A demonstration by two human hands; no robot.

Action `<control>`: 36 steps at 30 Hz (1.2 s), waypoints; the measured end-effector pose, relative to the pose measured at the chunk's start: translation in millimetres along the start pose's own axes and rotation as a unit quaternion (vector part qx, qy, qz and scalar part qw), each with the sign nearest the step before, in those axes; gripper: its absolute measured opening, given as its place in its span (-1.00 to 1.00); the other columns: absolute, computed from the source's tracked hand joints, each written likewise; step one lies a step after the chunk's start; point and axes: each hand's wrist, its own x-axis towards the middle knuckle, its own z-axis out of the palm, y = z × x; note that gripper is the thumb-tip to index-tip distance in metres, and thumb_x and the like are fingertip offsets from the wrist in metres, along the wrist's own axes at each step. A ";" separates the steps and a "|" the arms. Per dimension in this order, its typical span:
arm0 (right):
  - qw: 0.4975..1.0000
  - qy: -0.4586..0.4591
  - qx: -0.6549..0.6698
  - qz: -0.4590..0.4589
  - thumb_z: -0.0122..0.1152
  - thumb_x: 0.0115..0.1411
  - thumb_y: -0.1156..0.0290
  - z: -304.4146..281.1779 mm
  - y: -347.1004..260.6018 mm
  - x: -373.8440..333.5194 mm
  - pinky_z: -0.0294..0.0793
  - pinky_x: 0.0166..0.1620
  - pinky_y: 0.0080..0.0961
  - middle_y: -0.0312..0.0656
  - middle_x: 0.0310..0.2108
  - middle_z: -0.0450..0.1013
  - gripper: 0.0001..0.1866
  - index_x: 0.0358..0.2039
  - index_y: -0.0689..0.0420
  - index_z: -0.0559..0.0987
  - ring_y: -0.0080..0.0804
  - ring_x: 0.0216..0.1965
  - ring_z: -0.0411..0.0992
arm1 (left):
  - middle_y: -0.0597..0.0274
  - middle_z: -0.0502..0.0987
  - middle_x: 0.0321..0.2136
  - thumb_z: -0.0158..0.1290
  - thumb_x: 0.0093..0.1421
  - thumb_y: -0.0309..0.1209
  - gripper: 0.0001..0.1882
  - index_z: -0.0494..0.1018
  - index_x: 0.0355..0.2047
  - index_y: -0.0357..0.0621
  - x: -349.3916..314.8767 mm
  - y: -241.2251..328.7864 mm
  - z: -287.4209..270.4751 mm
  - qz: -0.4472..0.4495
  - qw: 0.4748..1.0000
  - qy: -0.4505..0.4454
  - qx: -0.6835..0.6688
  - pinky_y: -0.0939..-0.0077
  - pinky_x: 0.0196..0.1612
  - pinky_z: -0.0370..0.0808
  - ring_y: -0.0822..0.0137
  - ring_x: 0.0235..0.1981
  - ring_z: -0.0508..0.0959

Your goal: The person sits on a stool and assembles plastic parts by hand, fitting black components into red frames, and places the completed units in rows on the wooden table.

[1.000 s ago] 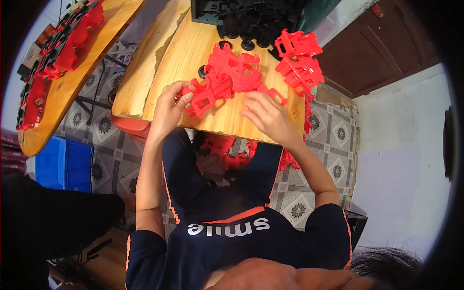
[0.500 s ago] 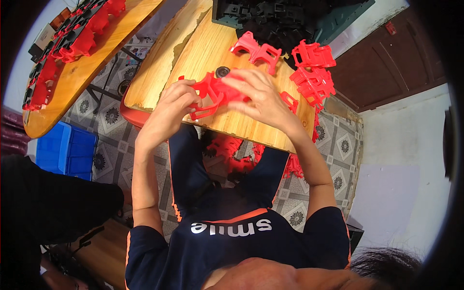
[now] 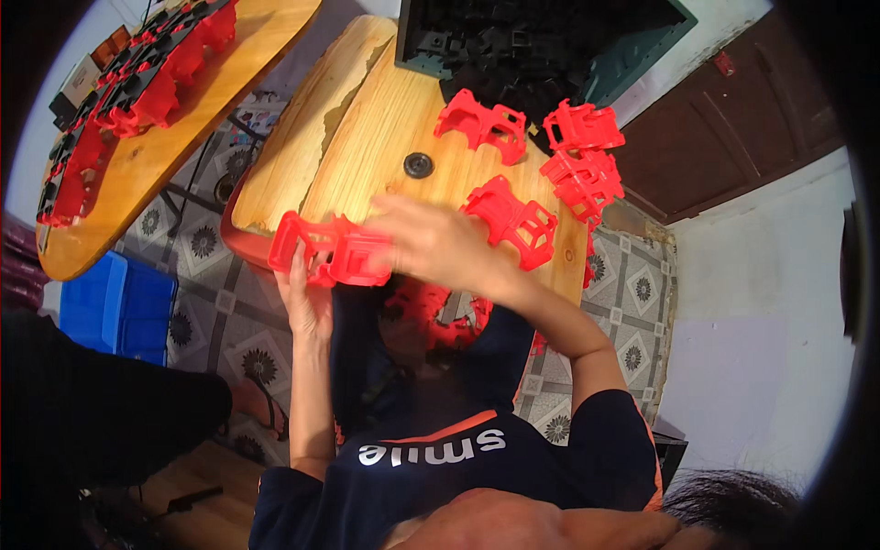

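My left hand [image 3: 307,291] grips a red plastic shell part [image 3: 332,249], like a toy vehicle body with open window frames, from below at the table's near edge. Close by its right end is my right hand [image 3: 440,240], smeared by motion, its fingertips over or just beside the part. Whether those fingers hold anything cannot be made out. Beyond the hands, a round black wheel-like disc [image 3: 419,165] lies flat on the table. A second red shell [image 3: 513,222] rests right of my right hand, and a third red shell [image 3: 480,126] lies farther back.
More red shells [image 3: 585,156] are piled at the wooden table's [image 3: 367,137] right edge. A dark green crate [image 3: 642,50] of black parts stands at the back. Red-and-black assemblies [image 3: 137,101] line another table at left, above a blue bin [image 3: 119,307]. Someone's leg [image 3: 119,403] is at lower left.
The held shell has moved left and nearer to me in my left hand. My right hand has come nearer and slightly left. The shell on the right now shows more fully.
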 end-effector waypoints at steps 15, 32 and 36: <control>0.878 0.078 -0.452 0.135 0.40 -0.11 0.28 -42.6 267.4 66.5 0.40 -0.26 -0.27 -0.29 -0.44 0.50 -0.80 -0.44 0.01 0.62 -0.24 -0.27 0.45 | 0.07 0.52 0.01 -0.02 0.18 0.28 -0.26 0.39 0.09 -0.08 -22.6 22.8 -14.8 -0.216 0.926 -0.051 -0.306 -0.17 0.10 0.43 -0.02 0.04 0.52; 0.879 -0.121 0.324 0.328 0.35 0.17 0.31 34.7 157.6 106.3 0.37 -0.48 -0.67 -0.38 -0.57 0.50 -0.81 -0.42 0.19 0.67 -0.69 -0.56 0.38 | -0.03 0.45 0.08 0.02 0.30 -0.04 -0.46 0.35 0.13 -0.16 -15.2 17.9 8.3 -0.166 0.962 -0.004 -0.216 -0.03 0.21 0.36 0.00 0.13 0.44; 0.811 -0.214 0.352 0.416 0.32 0.21 0.36 81.1 153.2 71.1 0.35 -0.54 -0.73 -0.38 -0.61 0.44 -0.81 -0.46 0.22 0.65 -0.71 -0.58 0.37 | 0.05 0.43 0.04 0.01 0.34 -0.17 -0.64 0.36 0.07 0.00 -9.3 11.1 -4.4 -0.164 0.957 -0.016 -0.241 -0.07 0.19 0.38 0.05 0.13 0.42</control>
